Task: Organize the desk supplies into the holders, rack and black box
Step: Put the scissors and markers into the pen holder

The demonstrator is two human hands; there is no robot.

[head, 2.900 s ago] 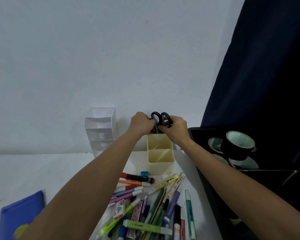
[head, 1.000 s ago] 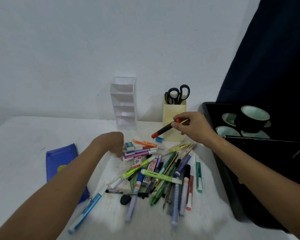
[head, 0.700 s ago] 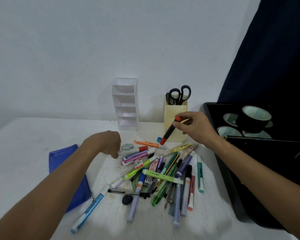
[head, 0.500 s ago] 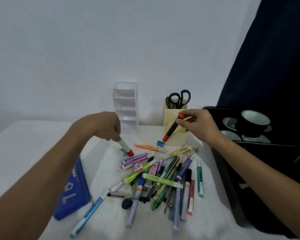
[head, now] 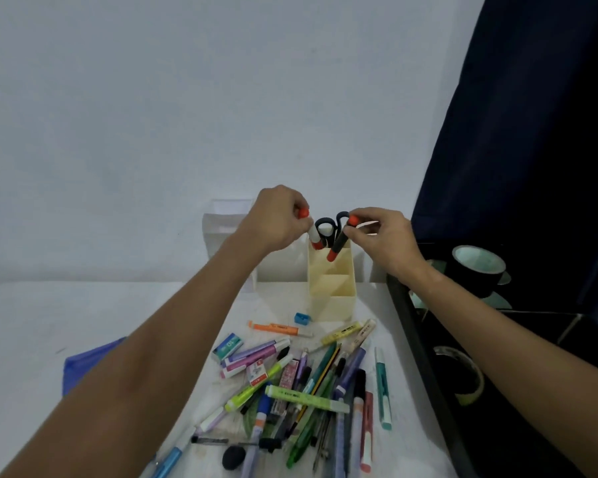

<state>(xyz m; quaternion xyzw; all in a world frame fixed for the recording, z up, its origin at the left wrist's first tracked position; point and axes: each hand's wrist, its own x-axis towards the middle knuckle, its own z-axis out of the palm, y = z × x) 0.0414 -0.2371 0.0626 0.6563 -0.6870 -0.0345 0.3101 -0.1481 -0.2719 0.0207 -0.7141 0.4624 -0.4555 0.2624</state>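
A cream holder with several compartments stands at the back of the white desk; black scissors stick out of its rear slot. My left hand pinches a white marker with red ends above the holder's rear left. My right hand pinches a black marker with red ends, tilted, its lower tip over the holder's opening. A heap of pens and highlighters lies in front. The white tiered rack stands behind my left hand. The black box is at the right.
Black tape rolls sit in the black box, another roll lower down. A blue pouch lies at the left under my forearm. A blue sharpener, an eraser and a black lump lie around the heap. A dark curtain hangs right.
My left hand picked a white red-ended marker off the desk and raised it to the holder. My right hand lifted its black marker from in front of the holder to above it.
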